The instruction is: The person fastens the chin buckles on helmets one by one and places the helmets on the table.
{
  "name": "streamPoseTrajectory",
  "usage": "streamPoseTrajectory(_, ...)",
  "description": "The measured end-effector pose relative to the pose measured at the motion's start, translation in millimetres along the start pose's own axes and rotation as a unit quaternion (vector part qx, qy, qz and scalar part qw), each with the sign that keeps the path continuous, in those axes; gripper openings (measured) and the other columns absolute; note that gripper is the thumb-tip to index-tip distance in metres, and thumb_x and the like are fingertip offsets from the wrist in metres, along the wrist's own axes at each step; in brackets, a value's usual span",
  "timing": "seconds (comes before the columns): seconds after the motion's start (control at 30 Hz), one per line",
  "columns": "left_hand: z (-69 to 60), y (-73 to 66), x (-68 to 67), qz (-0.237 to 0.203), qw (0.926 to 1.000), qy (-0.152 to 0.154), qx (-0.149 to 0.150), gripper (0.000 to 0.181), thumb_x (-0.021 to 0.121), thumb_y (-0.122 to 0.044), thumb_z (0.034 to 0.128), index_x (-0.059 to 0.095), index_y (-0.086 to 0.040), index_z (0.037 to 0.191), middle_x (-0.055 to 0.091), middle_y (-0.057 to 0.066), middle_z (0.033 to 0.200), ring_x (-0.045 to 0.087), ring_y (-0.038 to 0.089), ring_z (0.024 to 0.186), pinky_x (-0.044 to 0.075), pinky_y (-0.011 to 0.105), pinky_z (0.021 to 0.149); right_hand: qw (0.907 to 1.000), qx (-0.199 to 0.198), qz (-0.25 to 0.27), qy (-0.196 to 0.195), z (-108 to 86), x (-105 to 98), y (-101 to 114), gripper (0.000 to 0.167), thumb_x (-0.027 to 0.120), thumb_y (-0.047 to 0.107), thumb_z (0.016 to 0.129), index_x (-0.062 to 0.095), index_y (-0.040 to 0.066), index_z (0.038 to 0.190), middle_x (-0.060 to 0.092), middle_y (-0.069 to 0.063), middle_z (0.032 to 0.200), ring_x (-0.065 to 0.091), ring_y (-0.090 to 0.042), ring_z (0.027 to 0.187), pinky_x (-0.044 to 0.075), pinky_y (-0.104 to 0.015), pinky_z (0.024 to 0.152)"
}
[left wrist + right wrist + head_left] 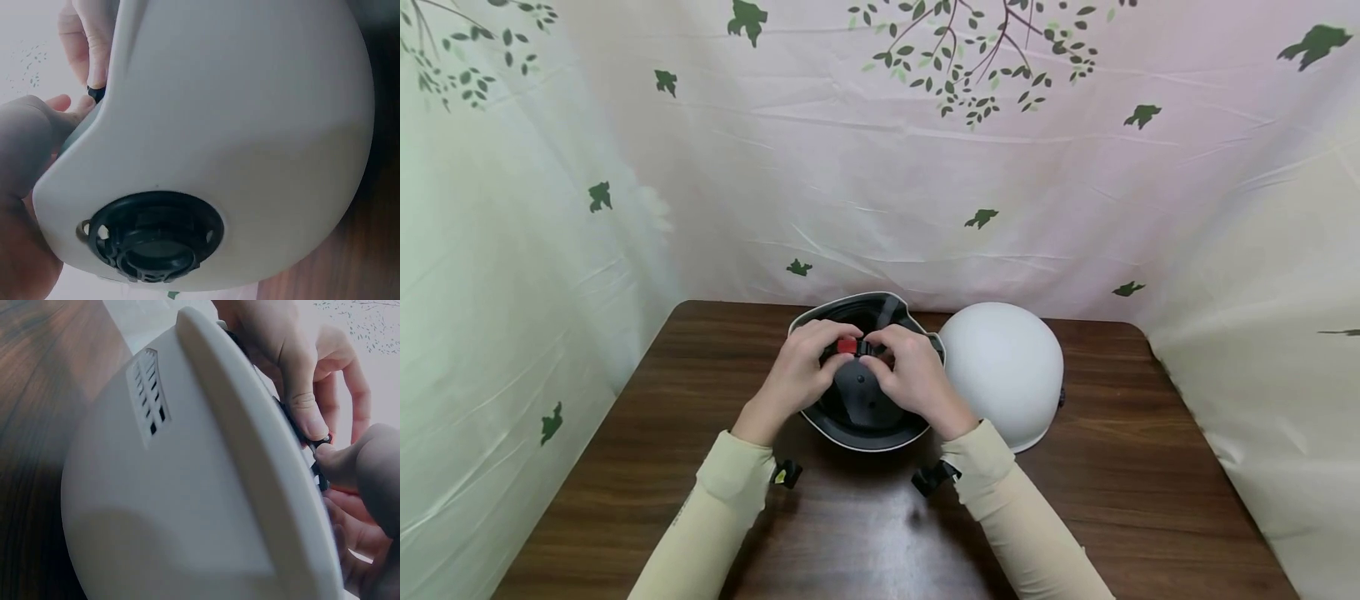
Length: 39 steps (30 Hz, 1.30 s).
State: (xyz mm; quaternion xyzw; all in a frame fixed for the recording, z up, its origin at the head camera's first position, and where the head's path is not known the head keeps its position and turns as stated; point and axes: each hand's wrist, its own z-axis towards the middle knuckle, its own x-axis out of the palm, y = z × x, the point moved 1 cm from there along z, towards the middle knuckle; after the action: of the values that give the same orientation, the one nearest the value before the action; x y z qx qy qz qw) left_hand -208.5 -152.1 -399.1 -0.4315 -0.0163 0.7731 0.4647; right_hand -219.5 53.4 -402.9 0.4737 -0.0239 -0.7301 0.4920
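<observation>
A white helmet point(867, 450) with a black padded inside lies upturned on the table. Over its opening, both hands hold a red and black buckle point(847, 345). My left hand point(799, 367) pinches the red end between thumb and fingers. With thumb and fingers, my right hand point(916, 373) pinches the black end. The left wrist view shows the helmet's smooth shell point(262, 112) and a round black fitting point(162, 240); a slotted vent point(149, 394) appears in the right wrist view. Fingers partly hide the buckle in both wrist views.
A second white helmet point(1003, 371) sits dome up, close against the right of the upturned one. Both are on a dark brown wooden table point(1120, 467). A pale curtain point(880, 167) with leaf and bird prints hangs behind and at both sides.
</observation>
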Motion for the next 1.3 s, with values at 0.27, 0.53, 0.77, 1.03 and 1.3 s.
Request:
streamPoseTrajectory(0.27, 0.8, 1.3, 0.3, -0.005, 1.0000, 0.003, 0.006, 0.036, 0.083, 0.001, 0.0870, 0.074, -0.008, 0.120, 0.074, 0.006, 0.116, 0.066, 0.025, 0.108, 0.054, 0.046, 0.099, 1.0000, 0.003, -0.002, 0.005, 1.4, 1, 0, 0.024, 0.082, 0.016, 0.093, 0.075, 0.001, 0.111, 0.073, -0.012, 0.105, 0.071, -0.026, 0.078, 0.060, -0.035, 0.070)
streamPoseTrajectory(0.53, -1.0, 4.0, -3.6, -0.020, 0.9996, 0.008, 0.018, 0.034, 0.085, -0.004, 0.0882, 0.074, -0.007, 0.121, 0.074, 0.005, 0.117, 0.065, 0.023, 0.107, 0.056, 0.043, 0.092, 0.9997, 0.012, 0.015, 0.013, 0.3, 1, -2, 0.027, 0.081, 0.019, 0.095, 0.073, 0.003, 0.116, 0.072, -0.014, 0.107, 0.069, -0.022, 0.077, 0.059, -0.033, 0.070)
streamPoseTrajectory(0.77, -5.4, 5.4, -8.9, -0.023, 0.9989, -0.032, 0.024, 0.031, 0.083, 0.000, 0.0883, 0.075, -0.007, 0.118, 0.074, 0.006, 0.117, 0.068, 0.025, 0.113, 0.055, 0.045, 0.098, 0.9999, 0.002, 0.016, 0.003, -1.9, -4, -9, 0.024, 0.079, 0.017, 0.096, 0.074, 0.004, 0.116, 0.072, -0.010, 0.108, 0.068, -0.017, 0.074, 0.059, -0.032, 0.069)
streamPoseTrajectory(1.03, -25.3, 10.2, -17.7, -0.009, 0.9966, -0.080, -0.018, 0.030, 0.083, 0.000, 0.0872, 0.076, -0.006, 0.116, 0.071, 0.008, 0.120, 0.062, 0.028, 0.109, 0.051, 0.044, 0.092, 0.9994, 0.034, -0.007, 0.000, -9.7, -23, -14, 0.023, 0.078, 0.019, 0.096, 0.075, 0.008, 0.116, 0.072, -0.007, 0.110, 0.067, -0.017, 0.075, 0.057, -0.032, 0.070)
streamPoseTrajectory(1.3, -48.3, 18.1, -23.8, 0.001, 0.9959, -0.070, -0.058, 0.034, 0.087, -0.012, 0.0860, 0.075, -0.011, 0.118, 0.072, 0.005, 0.120, 0.060, 0.025, 0.106, 0.049, 0.038, 0.085, 0.9964, 0.074, -0.039, -0.014, -22.2, -40, -17, 0.022, 0.078, 0.018, 0.096, 0.077, 0.002, 0.112, 0.070, -0.011, 0.112, 0.066, -0.026, 0.079, 0.054, -0.037, 0.071)
